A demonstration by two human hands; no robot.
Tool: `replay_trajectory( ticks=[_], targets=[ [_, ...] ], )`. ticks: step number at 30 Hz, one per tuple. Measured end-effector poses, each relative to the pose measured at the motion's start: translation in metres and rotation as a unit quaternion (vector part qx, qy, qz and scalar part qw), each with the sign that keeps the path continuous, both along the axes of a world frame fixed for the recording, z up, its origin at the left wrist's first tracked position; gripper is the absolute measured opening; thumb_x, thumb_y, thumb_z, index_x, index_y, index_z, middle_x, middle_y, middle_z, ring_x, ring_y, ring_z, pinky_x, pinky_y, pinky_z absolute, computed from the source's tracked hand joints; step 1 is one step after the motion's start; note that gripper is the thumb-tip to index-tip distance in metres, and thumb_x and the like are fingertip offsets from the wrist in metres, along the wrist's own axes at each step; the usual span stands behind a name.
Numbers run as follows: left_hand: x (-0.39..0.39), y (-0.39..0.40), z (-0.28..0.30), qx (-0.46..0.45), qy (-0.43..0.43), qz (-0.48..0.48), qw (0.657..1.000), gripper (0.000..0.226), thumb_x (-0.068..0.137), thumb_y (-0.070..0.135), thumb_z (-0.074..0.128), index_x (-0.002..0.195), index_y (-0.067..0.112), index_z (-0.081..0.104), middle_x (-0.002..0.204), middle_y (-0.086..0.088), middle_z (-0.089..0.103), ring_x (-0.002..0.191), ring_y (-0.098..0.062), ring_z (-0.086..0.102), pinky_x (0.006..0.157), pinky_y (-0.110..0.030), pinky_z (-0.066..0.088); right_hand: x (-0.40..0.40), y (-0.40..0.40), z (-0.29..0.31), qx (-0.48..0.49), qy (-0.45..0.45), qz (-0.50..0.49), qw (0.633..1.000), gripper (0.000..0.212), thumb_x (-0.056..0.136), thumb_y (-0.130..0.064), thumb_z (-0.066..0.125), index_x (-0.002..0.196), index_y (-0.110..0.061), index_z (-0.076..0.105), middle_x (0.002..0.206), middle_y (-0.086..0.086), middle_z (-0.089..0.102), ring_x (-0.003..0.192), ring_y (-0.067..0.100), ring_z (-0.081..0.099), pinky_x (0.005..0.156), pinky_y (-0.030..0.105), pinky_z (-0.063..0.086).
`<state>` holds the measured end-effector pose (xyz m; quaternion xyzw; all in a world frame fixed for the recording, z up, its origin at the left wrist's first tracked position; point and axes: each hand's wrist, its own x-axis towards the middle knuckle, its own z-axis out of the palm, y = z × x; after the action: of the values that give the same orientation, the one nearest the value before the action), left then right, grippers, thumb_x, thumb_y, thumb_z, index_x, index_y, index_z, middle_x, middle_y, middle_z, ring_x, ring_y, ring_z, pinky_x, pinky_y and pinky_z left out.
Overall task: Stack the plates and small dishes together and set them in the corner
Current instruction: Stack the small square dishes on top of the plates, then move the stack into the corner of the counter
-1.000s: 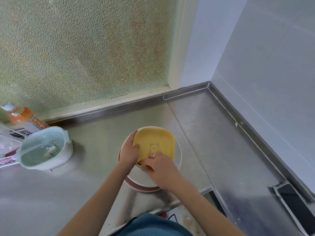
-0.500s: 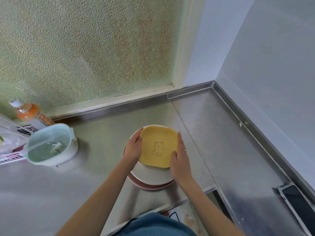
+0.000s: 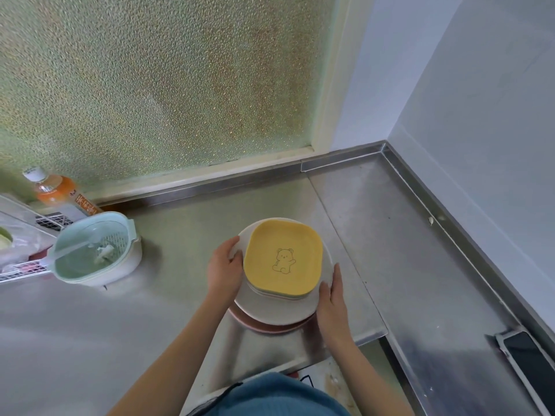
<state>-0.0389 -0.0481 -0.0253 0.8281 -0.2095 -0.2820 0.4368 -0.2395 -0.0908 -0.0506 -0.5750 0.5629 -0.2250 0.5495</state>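
Left hand fingers: the left hand (image 3: 223,270) curls over the left rim of the white plate (image 3: 270,310), thumb on top of the rim, the other fingers tucked beneath and hidden; it grips the plate.
Right hand fingers: the right hand (image 3: 332,301) lies along the right edge of the same plate, fingers (image 3: 336,274) straight and pressed against the rim, the thumb near the yellow dish; the palm cups the edge without curling round it.
Yellow dish: the yellow dish (image 3: 283,258), squarish with rounded corners and a small bear drawn in its middle, sits topmost; the thin edges of paler dishes show just under its near side.
White plate: round, directly below the small dishes and wider than them.
Pink plate: the pink plate (image 3: 270,328) is lowest, only its near rim showing past the white one.
Stack's place: on the steel surface (image 3: 135,310), near its front edge, well apart from the corner (image 3: 383,147) where the two walls meet.
Left of the stack: a pale green strainer basket (image 3: 93,250) set in a white bowl, with an orange drink bottle (image 3: 57,193) and a wire rack (image 3: 21,270) behind and beside it.
Far right: a phone (image 3: 531,355) lies at the surface's right edge.
Behind: a frosted glass window (image 3: 150,85).
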Motion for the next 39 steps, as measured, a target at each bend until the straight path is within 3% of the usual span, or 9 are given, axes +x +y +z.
replay_trajectory(
  ticks=[6,8,12,16,18,21,24,28,39],
  targets=[
    [0.013,0.018,-0.012,0.054,0.035,-0.029,0.998,0.034,0.085,0.016,0.048,0.115,0.018,0.061,0.112,-0.005,0.066,0.111,-0.030,0.059,0.086,-0.035,0.045,-0.001,-0.031,-0.001,0.065,-0.038,-0.037,0.996,0.051,0.102,-0.024,0.036,0.150,-0.027,0.018,0.148,-0.003,0.032,0.135,0.019,0.035,0.111,0.037,0.028],
    [0.014,0.025,-0.015,0.053,0.091,-0.048,0.993,0.036,0.079,0.028,0.042,0.106,0.024,0.065,0.101,0.000,0.068,0.105,-0.027,0.060,0.078,-0.032,0.044,-0.001,-0.037,-0.008,0.077,-0.039,-0.031,0.996,0.045,0.101,-0.031,0.036,0.145,-0.028,0.030,0.136,-0.009,0.041,0.128,0.015,0.042,0.108,0.036,0.033],
    [0.012,0.030,-0.017,0.020,0.125,-0.046,0.991,0.029,0.096,0.014,0.038,0.113,0.020,0.061,0.106,0.000,0.064,0.102,-0.022,0.057,0.073,-0.026,0.044,0.001,-0.039,-0.020,0.093,-0.042,-0.019,0.995,0.047,0.095,-0.051,0.037,0.135,-0.028,0.043,0.132,-0.007,0.050,0.121,0.016,0.050,0.106,0.045,0.038],
    [0.006,0.029,-0.020,0.008,0.111,-0.038,0.993,0.031,0.098,0.014,0.036,0.119,0.016,0.058,0.108,0.000,0.062,0.104,-0.022,0.056,0.083,-0.031,0.042,0.006,-0.033,-0.007,0.080,-0.037,-0.005,0.996,0.047,0.102,-0.043,0.024,0.144,-0.023,0.032,0.137,-0.006,0.042,0.124,0.017,0.043,0.107,0.040,0.034],
    [0.007,0.032,-0.022,-0.023,0.134,-0.021,0.991,0.029,0.099,0.014,0.037,0.119,0.022,0.057,0.110,0.006,0.060,0.103,-0.014,0.055,0.083,-0.025,0.044,0.006,-0.028,-0.012,0.083,-0.057,-0.009,0.995,0.055,0.099,-0.051,0.022,0.148,-0.025,0.024,0.146,-0.006,0.036,0.131,0.016,0.038,0.111,0.041,0.030],
    [0.010,0.039,-0.029,-0.062,0.188,0.048,0.979,0.037,0.101,0.027,0.034,0.137,0.025,0.044,0.135,0.010,0.047,0.126,-0.012,0.042,0.108,-0.030,0.033,0.002,-0.013,-0.027,0.124,-0.091,-0.047,0.987,0.080,0.084,-0.076,0.026,0.150,-0.032,0.017,0.152,-0.010,0.028,0.138,0.010,0.029,0.116,0.038,0.023],
    [0.002,0.044,-0.038,-0.070,0.240,0.028,0.968,0.033,0.103,0.034,0.026,0.121,0.030,0.054,0.120,0.010,0.058,0.119,-0.014,0.048,0.101,-0.031,0.035,0.002,0.005,-0.028,0.107,-0.111,-0.049,0.987,0.071,0.084,-0.066,0.028,0.147,-0.033,0.022,0.143,-0.007,0.042,0.130,0.010,0.040,0.106,0.029,0.033],
    [-0.001,0.040,-0.042,-0.060,0.251,-0.018,0.966,0.039,0.103,0.036,0.023,0.136,0.026,0.043,0.133,0.001,0.053,0.124,-0.016,0.047,0.103,-0.031,0.034,0.007,0.005,-0.029,0.085,-0.101,-0.059,0.989,0.062,0.094,-0.057,0.025,0.149,-0.031,0.015,0.147,-0.004,0.038,0.132,0.014,0.038,0.108,0.033,0.031],
    [-0.010,-0.062,-0.044,-0.063,0.205,-0.169,0.962,0.074,0.077,0.065,0.032,0.145,0.038,0.026,0.154,0.007,0.029,0.142,-0.011,0.024,0.120,-0.042,0.017,-0.009,-0.125,-0.042,-0.021,-0.025,-0.129,0.991,0.045,0.098,-0.049,0.031,0.133,-0.028,0.048,0.131,-0.002,0.057,0.121,0.015,0.053,0.103,0.045,0.042]
  ],
)
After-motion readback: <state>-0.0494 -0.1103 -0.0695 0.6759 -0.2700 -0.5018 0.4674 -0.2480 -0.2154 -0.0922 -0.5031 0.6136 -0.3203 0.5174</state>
